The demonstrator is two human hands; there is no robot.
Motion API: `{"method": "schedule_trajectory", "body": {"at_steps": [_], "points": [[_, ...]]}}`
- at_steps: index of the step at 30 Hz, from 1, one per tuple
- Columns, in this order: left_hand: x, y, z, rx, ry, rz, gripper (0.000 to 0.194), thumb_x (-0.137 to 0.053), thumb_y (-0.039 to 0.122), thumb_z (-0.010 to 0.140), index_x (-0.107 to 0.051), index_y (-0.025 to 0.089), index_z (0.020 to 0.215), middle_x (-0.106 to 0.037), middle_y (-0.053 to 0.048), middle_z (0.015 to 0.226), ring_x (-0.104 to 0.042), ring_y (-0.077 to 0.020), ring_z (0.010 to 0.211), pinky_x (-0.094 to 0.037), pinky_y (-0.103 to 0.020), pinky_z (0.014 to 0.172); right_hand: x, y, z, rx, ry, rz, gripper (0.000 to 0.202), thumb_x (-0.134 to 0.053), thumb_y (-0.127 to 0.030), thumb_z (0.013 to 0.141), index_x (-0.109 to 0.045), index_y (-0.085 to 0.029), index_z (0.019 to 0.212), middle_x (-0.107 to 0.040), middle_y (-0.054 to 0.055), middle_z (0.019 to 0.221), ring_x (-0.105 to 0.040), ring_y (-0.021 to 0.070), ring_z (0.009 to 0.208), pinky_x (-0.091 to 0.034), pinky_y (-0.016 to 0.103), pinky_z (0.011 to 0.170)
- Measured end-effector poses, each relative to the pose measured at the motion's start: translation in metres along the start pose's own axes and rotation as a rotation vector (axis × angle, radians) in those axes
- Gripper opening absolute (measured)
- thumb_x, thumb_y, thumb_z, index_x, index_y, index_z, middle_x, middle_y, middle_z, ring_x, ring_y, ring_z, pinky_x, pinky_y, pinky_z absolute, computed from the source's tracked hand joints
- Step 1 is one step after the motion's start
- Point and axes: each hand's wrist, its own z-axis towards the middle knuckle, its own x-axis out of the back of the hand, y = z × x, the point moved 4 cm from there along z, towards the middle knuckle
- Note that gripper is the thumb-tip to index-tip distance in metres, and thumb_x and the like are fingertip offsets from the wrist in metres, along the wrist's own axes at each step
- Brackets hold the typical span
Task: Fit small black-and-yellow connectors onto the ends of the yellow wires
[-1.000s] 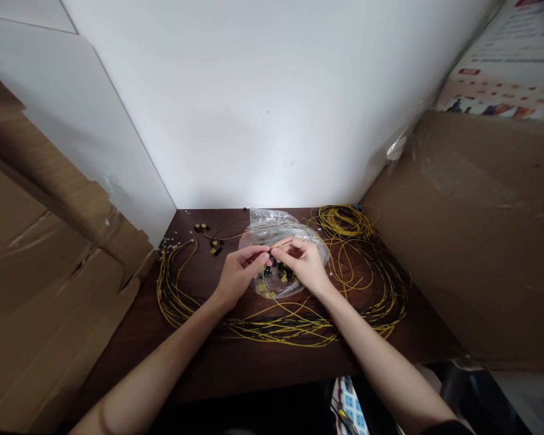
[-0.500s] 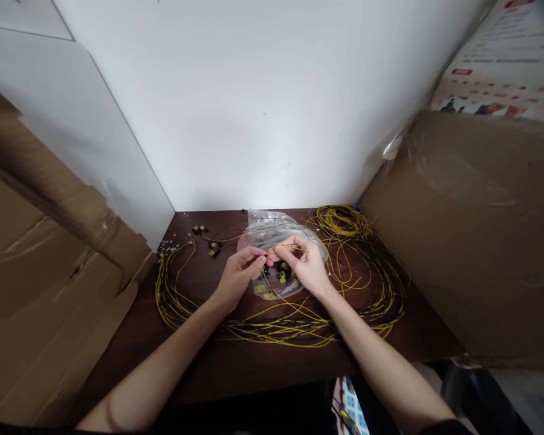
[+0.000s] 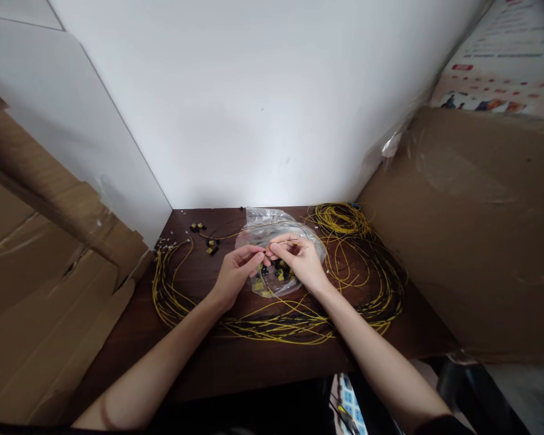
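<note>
Over the clear plastic bag [image 3: 265,219], my two hands meet, fingertips almost touching. My left hand [image 3: 238,272] is closed in a pinch on a tiny dark piece at a wire's end, too small to name. Thumb and forefinger of my right hand [image 3: 301,261] pinch a thin yellow wire close beside it. Small black and yellow connectors [image 3: 281,273] lie in the bag below my fingers. A long bundle of yellow and black wires [image 3: 276,331] curves around the bag, passing under both forearms.
A coil of yellow wire [image 3: 340,219] lies at the back right. Several loose connectors [image 3: 212,246] and white bits [image 3: 163,241] are at the back left. Cardboard sheets [image 3: 40,290] stand on the left and a cardboard panel [image 3: 471,235] on the right. A white wall [image 3: 263,121] closes the back.
The view has shifted slightly. Both hands keep their pinches, with the fingertips a little closer around the wire end; nothing is let go.
</note>
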Motion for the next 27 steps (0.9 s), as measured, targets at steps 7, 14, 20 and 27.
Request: {"method": "schedule_trajectory", "body": {"at_steps": [7,14,20,27], "points": [[0.0,0.0018,-0.0001,-0.004,0.028,0.042,0.025,-0.063,0.033,0.073,-0.064,0.011,0.085,-0.064,-0.002,0.063,-0.043,-0.006,0.048,-0.033,-0.02,0.048,0.0007,-0.0007,0.001,-0.03,-0.003,-0.017,0.028,-0.069,-0.043,0.066,-0.065,-0.016,0.074,-0.068,0.004,0.071,-0.065,0.0165,0.067,-0.056,0.031,0.069],[-0.0003,0.0024,-0.0012,-0.007,0.022,0.091,0.027,-0.061,0.035,0.075,-0.067,0.011,0.085,-0.065,-0.002,0.062,-0.04,-0.0064,0.048,-0.033,-0.02,0.049,0.0033,0.0056,0.0024,-0.054,-0.015,0.028,0.029,-0.068,-0.041,0.069,-0.064,-0.013,0.073,-0.068,0.005,0.067,-0.065,0.0139,0.06,-0.056,0.029,0.065],[0.0001,0.0014,-0.0007,-0.003,0.016,0.092,0.026,-0.06,0.035,0.075,-0.067,0.011,0.084,-0.064,-0.002,0.06,-0.04,-0.0066,0.048,-0.032,-0.02,0.048,0.0033,0.0058,0.0015,-0.073,-0.016,0.057,0.03,-0.066,-0.043,0.07,-0.062,-0.013,0.072,-0.069,0.005,0.068,-0.065,0.0145,0.059,-0.056,0.03,0.064],[-0.0012,0.0005,-0.001,0.0,0.016,0.08,0.023,-0.06,0.034,0.076,-0.064,0.012,0.083,-0.063,-0.001,0.059,-0.04,-0.007,0.047,-0.032,-0.02,0.048,0.0023,0.0039,0.0021,-0.05,-0.019,0.006,0.028,-0.067,-0.043,0.069,-0.064,-0.016,0.073,-0.068,0.004,0.067,-0.064,0.0144,0.06,-0.055,0.029,0.064]]}}
